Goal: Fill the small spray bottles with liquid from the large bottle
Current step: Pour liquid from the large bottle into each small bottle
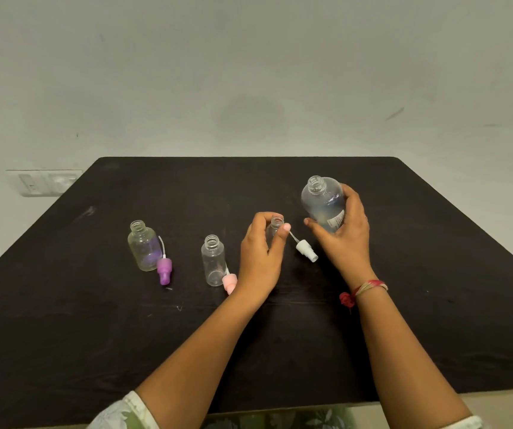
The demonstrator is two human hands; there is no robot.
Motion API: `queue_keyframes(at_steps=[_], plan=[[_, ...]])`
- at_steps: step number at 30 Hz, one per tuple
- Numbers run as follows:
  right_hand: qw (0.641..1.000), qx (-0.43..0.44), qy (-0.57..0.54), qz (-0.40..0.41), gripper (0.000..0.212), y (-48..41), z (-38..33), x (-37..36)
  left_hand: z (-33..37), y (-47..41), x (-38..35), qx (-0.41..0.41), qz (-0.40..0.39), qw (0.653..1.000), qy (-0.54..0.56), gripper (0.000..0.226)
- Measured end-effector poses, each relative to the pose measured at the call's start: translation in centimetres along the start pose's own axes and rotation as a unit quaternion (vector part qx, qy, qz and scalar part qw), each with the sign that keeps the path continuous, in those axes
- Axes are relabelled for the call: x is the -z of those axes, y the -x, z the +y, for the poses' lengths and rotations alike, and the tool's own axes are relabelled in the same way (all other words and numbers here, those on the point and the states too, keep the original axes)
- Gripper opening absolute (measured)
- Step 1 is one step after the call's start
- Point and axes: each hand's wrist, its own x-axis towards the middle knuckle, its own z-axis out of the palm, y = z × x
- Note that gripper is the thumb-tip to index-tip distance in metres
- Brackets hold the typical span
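My right hand (346,233) grips the large clear bottle (323,201), uncapped, lifted above the table and leaning slightly left. My left hand (263,246) holds a small clear spray bottle (275,226) by its neck, open mouth up; most of its body is hidden behind my fingers. Its white spray cap (306,249) lies on the cloth between my hands. Two more small open bottles stand to the left: one (143,244) beside a purple spray cap (164,270), one (214,260) beside a pink spray cap (229,282).
The table (434,274) is covered with a black cloth and backs against a pale wall. A wall switch plate (43,182) sits at the left behind the table edge. My right wrist carries red thread bands (368,287).
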Motion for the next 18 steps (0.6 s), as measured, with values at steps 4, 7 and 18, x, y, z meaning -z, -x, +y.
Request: queue_keyframes(at_steps=[4,7,18], plan=[[0.999,-0.005,-0.045,0.0,0.068,-0.03,-0.13,-0.2,-0.01,-0.06,-0.03,0.004,0.011,1.0,0.015,0.009],[0.995,-0.031,-0.092,0.006,0.071,-0.16,-0.03,-0.41,-0.16,-0.21,-0.07,0.006,0.016,1.0,0.022,0.009],[0.993,-0.049,-0.109,0.015,0.065,0.06,0.0,-0.41,-0.33,-0.26,-0.4,0.003,-0.012,0.999,0.046,0.013]])
